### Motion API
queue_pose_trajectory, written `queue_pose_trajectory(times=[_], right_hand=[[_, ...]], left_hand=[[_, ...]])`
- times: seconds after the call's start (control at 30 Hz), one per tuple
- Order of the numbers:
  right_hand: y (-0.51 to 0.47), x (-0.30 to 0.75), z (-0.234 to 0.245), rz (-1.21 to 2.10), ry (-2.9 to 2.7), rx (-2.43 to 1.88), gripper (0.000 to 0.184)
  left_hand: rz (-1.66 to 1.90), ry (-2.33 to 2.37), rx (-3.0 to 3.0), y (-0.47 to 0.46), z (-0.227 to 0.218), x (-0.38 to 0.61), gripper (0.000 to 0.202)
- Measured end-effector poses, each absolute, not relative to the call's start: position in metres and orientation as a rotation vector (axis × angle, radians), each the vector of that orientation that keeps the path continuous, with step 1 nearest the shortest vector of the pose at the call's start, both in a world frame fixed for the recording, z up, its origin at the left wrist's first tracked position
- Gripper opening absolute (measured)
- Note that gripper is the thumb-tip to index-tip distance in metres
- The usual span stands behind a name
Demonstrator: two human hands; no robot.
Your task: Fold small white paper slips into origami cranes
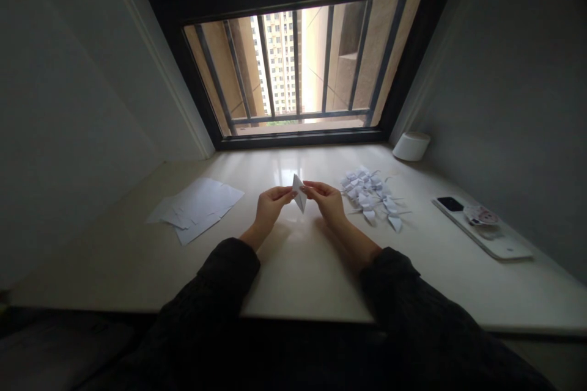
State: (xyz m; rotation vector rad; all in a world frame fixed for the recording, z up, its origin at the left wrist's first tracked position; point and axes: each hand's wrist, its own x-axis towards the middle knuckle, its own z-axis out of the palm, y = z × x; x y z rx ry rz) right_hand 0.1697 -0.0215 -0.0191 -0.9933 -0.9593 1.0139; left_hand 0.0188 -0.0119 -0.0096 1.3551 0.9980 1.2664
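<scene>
- The left hand point(273, 203) is pinching the near-left edge of a small white folded paper point(299, 198) between thumb and fingers.
- The right hand point(328, 200) is pinching the same piece from the 3 o'clock side, so both hands are closing on it and nearly meeting.
- The folded paper is sitting between the fingertips at the centre of the dial, its tips pointing roughly to 12 and 6 o'clock.
- Dark sleeves point(229, 272) are covering the forearms, which are reaching in from about 7 and 5 o'clock.
- At 3 o'clock, just beside the right hand, a pile of folded white pieces point(364, 186) is lying on the pale desk point(305, 281).
- At 9 o'clock, apart from the left hand, flat white sheets point(202, 204) are overlapping one another.
- Farther out past 3 o'clock, a white phone point(511, 246) is lying with a round attachment point(481, 215) on its back.
- At 2 o'clock, a white container point(411, 146) is standing near the wall.
- At 12 o'clock, a dark-framed window point(316, 64) is showing bars and a tall building.
</scene>
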Motion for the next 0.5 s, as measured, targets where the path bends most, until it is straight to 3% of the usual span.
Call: queue_pose_trajectory(times=[0.1, 0.2, 0.5], right_hand=[[-0.0227, 0.1677, -0.0185, 1.005, -0.932, -0.999, 0.044], [-0.0216, 0.1673, -0.0207, 1.0, -0.962, -0.979, 0.037], [-0.0201, 0.1737, -0.0217, 0.859, -1.199, -1.086, 0.027]], left_hand=[[1.204, 0.992, 1.3, -0.0114, -0.0118, 0.0198, 0.047], [1.158, 1.004, 1.278, -0.0096, -0.0144, 0.019, 0.055], [1.067, 1.06, 1.323, -0.0119, -0.0099, 0.0182, 0.039]])
